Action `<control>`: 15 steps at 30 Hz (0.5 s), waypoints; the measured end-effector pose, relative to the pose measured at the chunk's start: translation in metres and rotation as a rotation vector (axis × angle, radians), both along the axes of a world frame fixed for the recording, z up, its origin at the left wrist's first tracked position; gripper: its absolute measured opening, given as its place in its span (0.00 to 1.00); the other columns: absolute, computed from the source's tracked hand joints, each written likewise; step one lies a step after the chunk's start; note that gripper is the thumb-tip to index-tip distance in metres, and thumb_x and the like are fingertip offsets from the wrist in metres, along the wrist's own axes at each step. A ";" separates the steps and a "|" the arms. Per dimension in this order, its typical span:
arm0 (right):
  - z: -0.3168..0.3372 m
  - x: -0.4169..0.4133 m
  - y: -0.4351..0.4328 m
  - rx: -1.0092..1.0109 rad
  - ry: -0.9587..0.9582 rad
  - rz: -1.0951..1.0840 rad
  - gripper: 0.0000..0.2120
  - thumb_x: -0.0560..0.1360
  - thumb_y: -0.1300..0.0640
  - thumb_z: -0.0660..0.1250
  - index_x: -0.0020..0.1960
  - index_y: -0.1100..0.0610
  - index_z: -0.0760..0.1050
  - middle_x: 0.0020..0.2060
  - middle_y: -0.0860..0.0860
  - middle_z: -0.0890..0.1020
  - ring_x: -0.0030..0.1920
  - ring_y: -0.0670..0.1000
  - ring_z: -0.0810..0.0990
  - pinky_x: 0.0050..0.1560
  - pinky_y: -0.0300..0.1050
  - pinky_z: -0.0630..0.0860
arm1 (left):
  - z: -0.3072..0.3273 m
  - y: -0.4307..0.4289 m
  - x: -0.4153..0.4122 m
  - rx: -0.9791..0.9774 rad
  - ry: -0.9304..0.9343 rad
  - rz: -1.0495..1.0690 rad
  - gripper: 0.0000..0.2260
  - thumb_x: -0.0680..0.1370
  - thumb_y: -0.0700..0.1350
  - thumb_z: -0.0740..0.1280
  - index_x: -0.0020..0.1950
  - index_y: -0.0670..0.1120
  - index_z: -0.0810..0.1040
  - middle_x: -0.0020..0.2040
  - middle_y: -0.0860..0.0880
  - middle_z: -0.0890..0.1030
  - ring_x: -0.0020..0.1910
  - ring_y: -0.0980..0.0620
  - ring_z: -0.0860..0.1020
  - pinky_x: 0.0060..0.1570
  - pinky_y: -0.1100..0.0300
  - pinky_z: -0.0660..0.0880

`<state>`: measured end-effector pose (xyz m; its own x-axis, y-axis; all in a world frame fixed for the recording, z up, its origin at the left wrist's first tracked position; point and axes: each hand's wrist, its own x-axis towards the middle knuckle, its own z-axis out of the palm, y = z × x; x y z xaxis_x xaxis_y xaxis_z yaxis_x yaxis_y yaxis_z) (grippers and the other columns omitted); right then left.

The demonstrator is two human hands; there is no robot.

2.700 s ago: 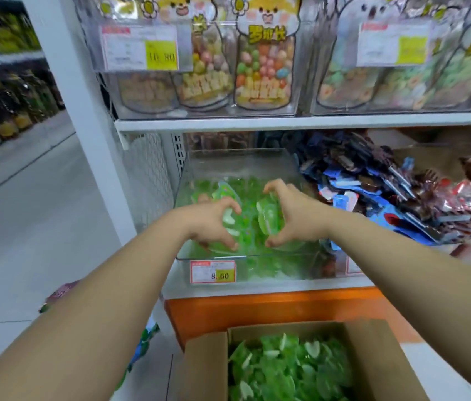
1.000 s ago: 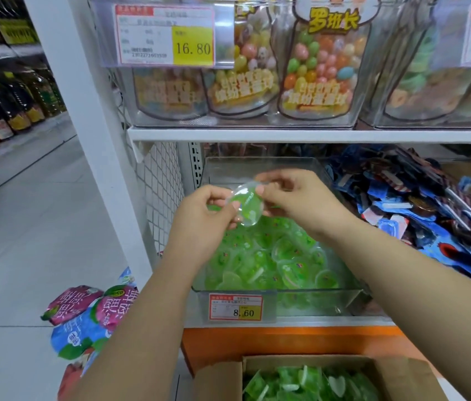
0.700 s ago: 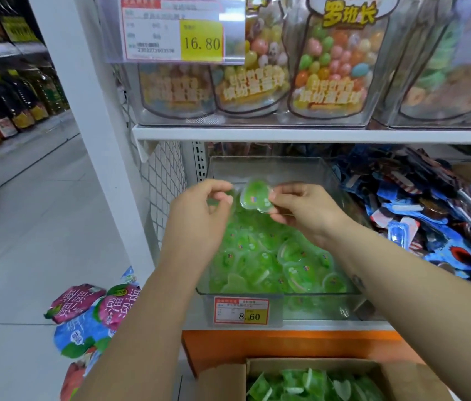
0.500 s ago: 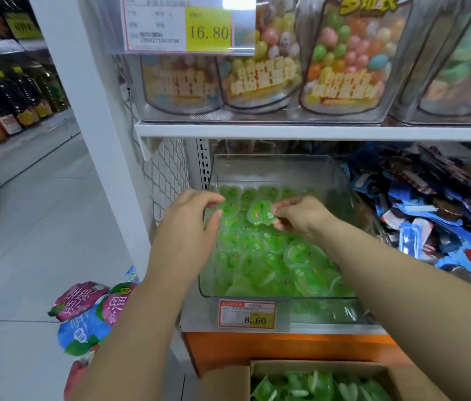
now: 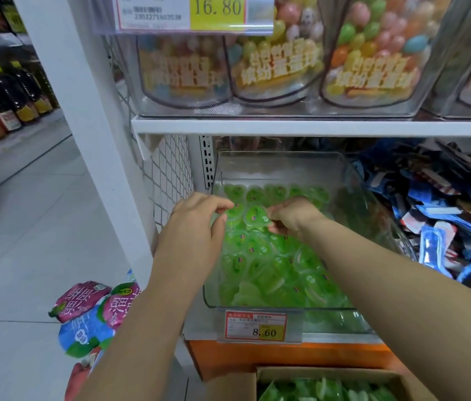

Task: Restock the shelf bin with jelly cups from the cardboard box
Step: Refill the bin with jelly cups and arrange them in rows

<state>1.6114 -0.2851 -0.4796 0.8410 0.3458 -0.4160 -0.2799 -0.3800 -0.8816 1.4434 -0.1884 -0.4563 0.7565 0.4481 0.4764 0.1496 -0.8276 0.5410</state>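
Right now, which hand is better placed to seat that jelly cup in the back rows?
Right. The right hand pinches the jelly cup by its edge, just in front of the back rows in the shelf bin. The left hand only touches a neighbouring cup.

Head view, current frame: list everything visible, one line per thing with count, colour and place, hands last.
shelf bin: one, clear, lower shelf, centre
jelly cups: many, green, filling the bin
held jelly cup: one, green, between both hands over the bin's rear rows
cardboard box: one, brown, bottom edge, more green cups inside
price tags: two, white and yellow, 8.60 below, 16.80 above
candy pouches: several, multicoloured, upper shelf
blue packets: many, right of the bin
snack bags: several, pink and blue, floor left
bottles: several, dark, far left shelf
left hand: pinching the cup
right hand: pinching the cup
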 end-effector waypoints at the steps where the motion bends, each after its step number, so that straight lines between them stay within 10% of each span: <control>1: 0.000 0.000 0.000 -0.006 -0.002 -0.001 0.11 0.76 0.69 0.63 0.58 0.72 0.73 0.33 0.57 0.74 0.28 0.50 0.74 0.23 0.37 0.75 | 0.000 0.000 0.000 0.003 0.005 0.002 0.10 0.77 0.41 0.65 0.54 0.52 0.80 0.50 0.55 0.78 0.54 0.52 0.75 0.51 0.53 0.73; 10: 0.003 0.004 0.000 -0.082 -0.045 0.018 0.12 0.77 0.68 0.63 0.59 0.72 0.72 0.32 0.58 0.75 0.28 0.51 0.75 0.26 0.40 0.77 | -0.001 -0.001 -0.002 0.015 0.021 -0.005 0.10 0.78 0.41 0.64 0.55 0.51 0.80 0.51 0.54 0.78 0.54 0.53 0.73 0.49 0.63 0.65; 15: 0.008 0.007 -0.018 -0.310 -0.388 0.231 0.10 0.75 0.64 0.65 0.55 0.67 0.79 0.37 0.55 0.78 0.40 0.52 0.77 0.49 0.45 0.76 | 0.000 0.000 -0.002 0.018 0.017 -0.012 0.09 0.78 0.40 0.64 0.54 0.50 0.80 0.50 0.53 0.79 0.54 0.52 0.73 0.49 0.63 0.65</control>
<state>1.6183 -0.3026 -0.4713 0.8698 0.4500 -0.2023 0.1647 -0.6513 -0.7407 1.4418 -0.1881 -0.4563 0.7695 0.4305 0.4717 0.1489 -0.8392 0.5230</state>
